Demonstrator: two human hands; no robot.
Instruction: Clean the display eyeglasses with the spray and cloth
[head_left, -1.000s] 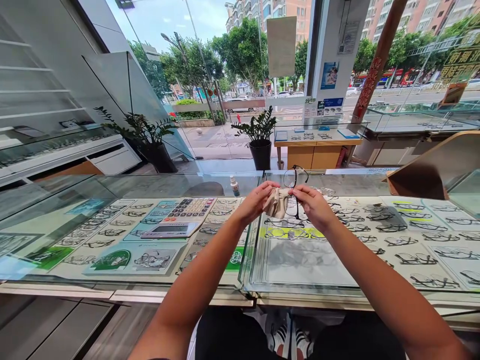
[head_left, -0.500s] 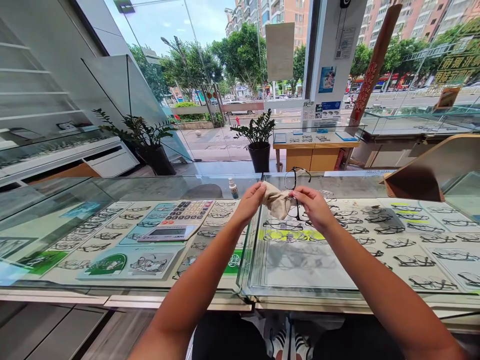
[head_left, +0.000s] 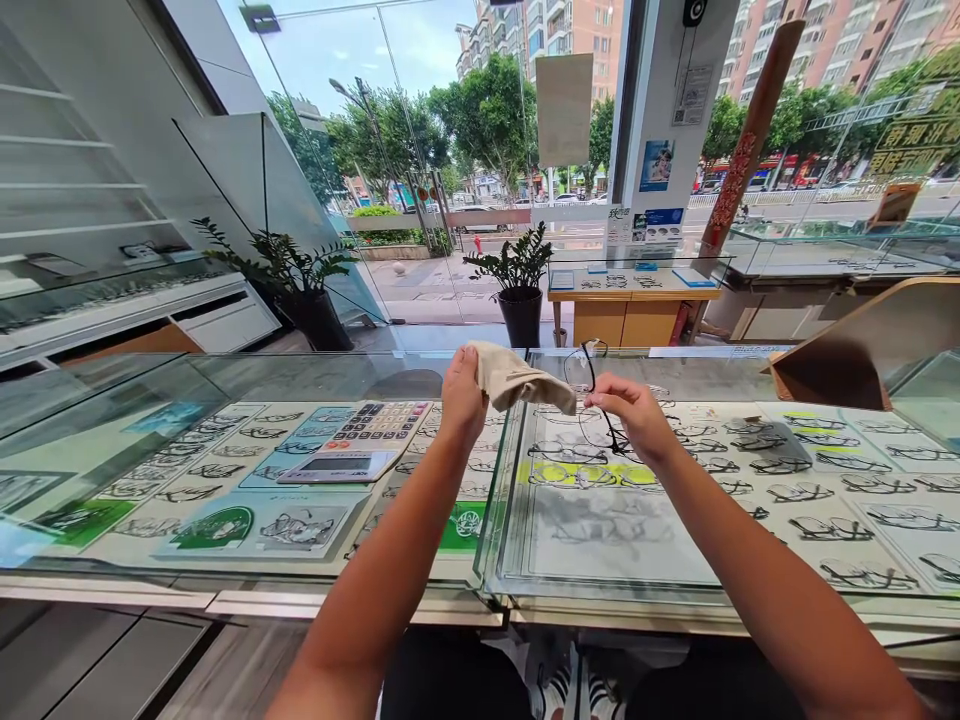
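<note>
My left hand [head_left: 463,392] is closed on one end of a beige cleaning cloth [head_left: 517,378], which stretches out to the right above the glass counter. The cloth's free end hangs close to the eyeglasses [head_left: 592,410]; whether it touches them I cannot tell. Between the fingertips of my right hand [head_left: 630,410] are those eyeglasses, dark-framed and turned on end, with one lens above the fingers and the other below. Both hands are raised over the seam between two display cases.
A calculator [head_left: 360,440] lies on the left glass case, near a teal leaflet [head_left: 259,525]. Rows of display glasses [head_left: 799,493] sit under the glass. A brown wooden stand [head_left: 832,370] rises at the right. Beyond the counter are potted plants [head_left: 519,300] and a small display table [head_left: 634,310].
My left hand has moved left and slightly up, drawing the cloth away from the glasses and stretching it out. My right hand stays nearly in place; the glasses have tilted. The small bottle is now hidden.
</note>
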